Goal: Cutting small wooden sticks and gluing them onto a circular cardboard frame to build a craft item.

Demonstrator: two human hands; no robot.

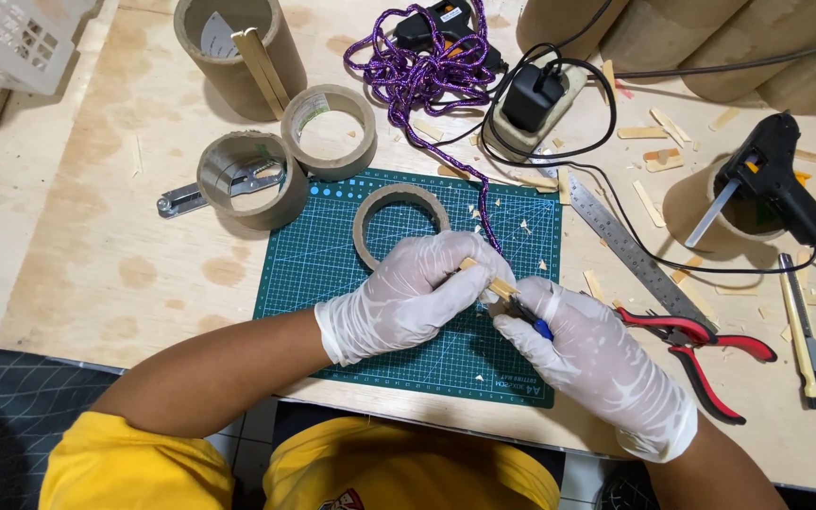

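— What is being worked on?

— A small wooden stick piece (485, 280), held just above the green cutting mat (332, 255), near its middle. The left hand (408, 293) pinches it between thumb and fingertips, probably to keep it steady.

— And the other hand?

— The right hand (597, 364) is closed around a small blue-tipped tool (529, 319), its tip touching the stick. I cannot tell what kind of tool it is.

— Both gloved?

— Yes, thin white gloves.

— What lies close by?

— A cardboard ring (400, 223) sits on the mat just beyond the hands, and a purple cord (427, 71) trails down beside it. Red-handled pliers (701, 349) rest just right of the right hand, likely kept within reach, with a metal ruler (630, 250) above them.

— Farther out?

— Taller cardboard tubes (252, 179) stand to the left. A black glue gun (776, 179) rests nose-down in another tube at the right. Wood offcuts (654, 161) litter the plywood table (96, 246).
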